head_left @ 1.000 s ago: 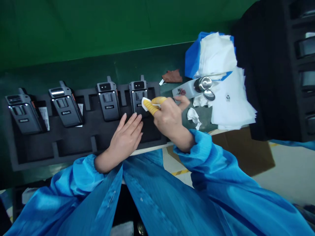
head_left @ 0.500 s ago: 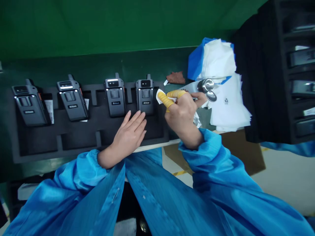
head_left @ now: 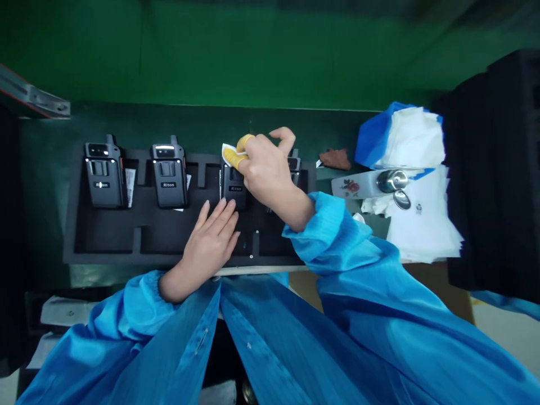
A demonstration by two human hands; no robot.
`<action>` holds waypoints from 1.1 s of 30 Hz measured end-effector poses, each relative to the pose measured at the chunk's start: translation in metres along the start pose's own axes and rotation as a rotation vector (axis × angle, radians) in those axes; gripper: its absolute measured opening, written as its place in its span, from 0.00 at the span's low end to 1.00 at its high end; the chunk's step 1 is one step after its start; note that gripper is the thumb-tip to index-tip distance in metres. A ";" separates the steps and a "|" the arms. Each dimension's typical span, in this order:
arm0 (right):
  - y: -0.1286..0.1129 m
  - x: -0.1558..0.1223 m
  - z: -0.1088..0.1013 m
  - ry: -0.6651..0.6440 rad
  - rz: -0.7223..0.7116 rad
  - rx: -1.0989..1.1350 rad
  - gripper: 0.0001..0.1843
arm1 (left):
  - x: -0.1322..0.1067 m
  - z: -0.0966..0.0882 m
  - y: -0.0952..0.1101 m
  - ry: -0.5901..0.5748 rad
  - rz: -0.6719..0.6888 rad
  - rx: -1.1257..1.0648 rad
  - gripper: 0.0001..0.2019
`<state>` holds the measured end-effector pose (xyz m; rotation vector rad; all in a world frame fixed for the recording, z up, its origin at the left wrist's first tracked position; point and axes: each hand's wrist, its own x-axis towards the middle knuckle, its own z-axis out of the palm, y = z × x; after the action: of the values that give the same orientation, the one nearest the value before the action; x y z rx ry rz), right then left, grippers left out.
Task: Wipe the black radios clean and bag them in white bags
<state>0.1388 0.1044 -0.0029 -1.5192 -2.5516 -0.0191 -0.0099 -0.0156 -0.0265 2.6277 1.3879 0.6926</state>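
Note:
Several black handheld radios stand in a black foam tray (head_left: 107, 258). With yellow covers on two fingers, my right hand (head_left: 268, 169) pinches a small white wipe (head_left: 225, 147) against the top of the third radio (head_left: 235, 197) from the left. That radio's upper part is hidden by the fingers. My left hand (head_left: 211, 233) lies flat, fingers stretched out, with its fingertips at the same radio's lower edge. To the left are a radio (head_left: 99, 194) and another radio (head_left: 169, 194). A further radio (head_left: 294, 163) is mostly covered by my right hand and wrist.
Right of the tray lie a brown cloth (head_left: 336, 159) and a flower-printed dispenser (head_left: 343, 187) with a metal lid. Behind it a blue box (head_left: 373, 138) holds white wipes (head_left: 413, 138), and a white stack (head_left: 426, 219) lies in front. Black foam (head_left: 481, 169) stands at far right.
My right hand has moved left with the white wipe, from beside the rightmost radio onto the third one. My left hand remains flat near the radios' lower edges. The view has shifted.

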 end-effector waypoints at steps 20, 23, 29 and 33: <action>0.024 -0.029 0.020 0.174 0.157 -0.064 0.18 | -0.002 0.003 -0.002 -0.022 -0.018 -0.059 0.15; 0.035 -0.047 0.018 0.252 0.233 -0.079 0.18 | -0.002 0.004 -0.002 -0.020 -0.020 -0.081 0.16; -0.004 -0.065 0.018 0.156 0.060 -0.076 0.17 | -0.003 0.003 -0.002 0.024 -0.002 -0.076 0.15; -0.019 -0.069 0.024 0.067 -0.062 -0.064 0.18 | -0.006 0.004 -0.003 0.018 -0.020 -0.093 0.15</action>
<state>0.1507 0.0375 -0.0353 -1.4354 -2.5672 -0.1579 -0.0128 -0.0180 -0.0328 2.5394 1.3496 0.7618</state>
